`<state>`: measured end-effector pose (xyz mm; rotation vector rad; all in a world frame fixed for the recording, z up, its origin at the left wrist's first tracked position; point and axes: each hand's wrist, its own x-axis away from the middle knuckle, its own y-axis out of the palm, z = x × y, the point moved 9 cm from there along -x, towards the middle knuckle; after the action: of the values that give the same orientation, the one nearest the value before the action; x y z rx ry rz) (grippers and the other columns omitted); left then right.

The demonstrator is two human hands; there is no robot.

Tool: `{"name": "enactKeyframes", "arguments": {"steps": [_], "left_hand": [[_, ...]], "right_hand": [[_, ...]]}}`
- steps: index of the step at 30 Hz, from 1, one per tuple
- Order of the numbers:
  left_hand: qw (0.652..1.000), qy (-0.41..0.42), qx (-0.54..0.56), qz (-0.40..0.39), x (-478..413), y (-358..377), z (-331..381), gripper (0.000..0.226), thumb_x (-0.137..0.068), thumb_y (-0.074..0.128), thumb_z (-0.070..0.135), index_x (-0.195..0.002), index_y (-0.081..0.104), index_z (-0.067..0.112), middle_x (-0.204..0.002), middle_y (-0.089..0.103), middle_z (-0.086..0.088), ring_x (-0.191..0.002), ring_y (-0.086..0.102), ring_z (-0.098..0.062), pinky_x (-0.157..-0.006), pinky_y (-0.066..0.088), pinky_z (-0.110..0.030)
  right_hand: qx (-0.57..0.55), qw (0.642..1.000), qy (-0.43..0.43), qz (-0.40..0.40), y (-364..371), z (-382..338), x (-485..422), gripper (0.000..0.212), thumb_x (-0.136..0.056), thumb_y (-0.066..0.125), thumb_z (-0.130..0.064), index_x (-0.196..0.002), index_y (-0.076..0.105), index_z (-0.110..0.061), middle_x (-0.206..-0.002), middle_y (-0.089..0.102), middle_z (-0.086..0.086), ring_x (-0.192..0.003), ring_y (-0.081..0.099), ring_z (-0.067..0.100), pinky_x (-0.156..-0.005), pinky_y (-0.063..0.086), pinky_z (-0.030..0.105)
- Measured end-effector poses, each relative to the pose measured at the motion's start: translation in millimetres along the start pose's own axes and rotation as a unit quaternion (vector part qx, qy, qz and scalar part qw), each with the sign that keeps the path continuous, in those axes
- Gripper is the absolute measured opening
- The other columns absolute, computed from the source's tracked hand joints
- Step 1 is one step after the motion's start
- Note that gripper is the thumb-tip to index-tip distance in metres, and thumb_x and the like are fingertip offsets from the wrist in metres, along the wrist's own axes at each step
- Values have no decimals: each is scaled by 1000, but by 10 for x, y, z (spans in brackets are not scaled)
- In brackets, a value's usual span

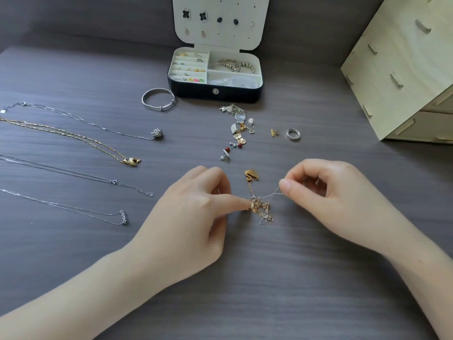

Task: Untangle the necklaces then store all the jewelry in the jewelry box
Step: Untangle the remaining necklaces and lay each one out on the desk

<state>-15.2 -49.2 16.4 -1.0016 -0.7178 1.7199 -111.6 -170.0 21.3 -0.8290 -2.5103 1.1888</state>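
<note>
- The tangle of chains [260, 209] is lying on the counter [269, 278] between the two hands, touching the left fingertips and just beside the right ones.
- The left hand [193, 214] is reaching in from the left with its back up. Its forefinger and thumb are pinching the left edge of the tangle, and the other fingers are curling under.
- The right hand [335, 192] is sitting just right of the tangle. Its thumb and forefinger are closing on a thin silver strand [272, 193] that is running out of the knot, and the remaining fingers are folding into the palm.
- A gold swan pendant [251, 174] is lying just beyond the tangle, joined to it by a gold chain.
- The jewelry box [215, 93] is standing open at the far side of the counter, well apart from both hands.
- Four straightened necklaces [131, 161] are lying side by side to the left.
- A bangle [158, 99], a ring [293, 134] and a cluster of loose earrings [239, 127] are lying between the box and the hands.
</note>
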Motion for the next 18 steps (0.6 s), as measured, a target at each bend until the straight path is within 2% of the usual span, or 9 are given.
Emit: {"name": "enactKeyframes", "arguments": {"steps": [3, 7, 11, 14, 18], "left_hand": [[1000, 17, -20, 1, -3, -12, 32, 46, -73, 37, 8, -94, 74, 25, -79, 54, 0, -66, 45, -18, -61, 34, -22], [999, 26, -42, 0, -9, -22, 61, 40, -74, 38, 7, -89, 74, 19, -78, 55, -2, -64, 46, -22, -58, 33, -27], [997, 20, -72, 10, -17, -35, 62, 31, -78, 41, 8, -84, 71, 15, -78, 55, -2, -64, 47, -25, -56, 39, -33], [997, 4, -77, 24, -23, -55, 33, 17, -77, 53, 8, -80, 69, 13, -78, 55, -1, -64, 47, -25, -58, 37, -33], [999, -24, -35, 17, -24, -50, -27, 15, -80, 53, 24, -80, 66, 17, -79, 53, 5, -69, 47, -18, -63, 36, -26]], "right_hand": [[-3, 1000, 28, 0, -23, 81, -26, 22, -75, 54, -45, -66, 61, -26, -65, 59, -8, -57, 48, 11, -56, 38, 24], [50, 997, 51, -6, -6, 176, -41, 20, -78, 54, -43, -66, 59, -27, -62, 53, -29, -61, 49, -2, -54, 34, 12], [114, 993, 37, 14, -22, 167, -41, 20, -76, 51, -45, -67, 57, -29, -60, 53, -16, -69, 48, -4, -56, 32, 10], [163, 986, 14, 27, -26, 135, -44, 17, -81, 54, -42, -70, 56, -29, -68, 53, -13, -68, 47, 0, -56, 29, 10], [137, 987, -47, 71, -66, -18, -22, 18, -79, 56, -48, -78, 56, -30, -71, 50, -14, -69, 44, 2, -61, 31, 13]]}}
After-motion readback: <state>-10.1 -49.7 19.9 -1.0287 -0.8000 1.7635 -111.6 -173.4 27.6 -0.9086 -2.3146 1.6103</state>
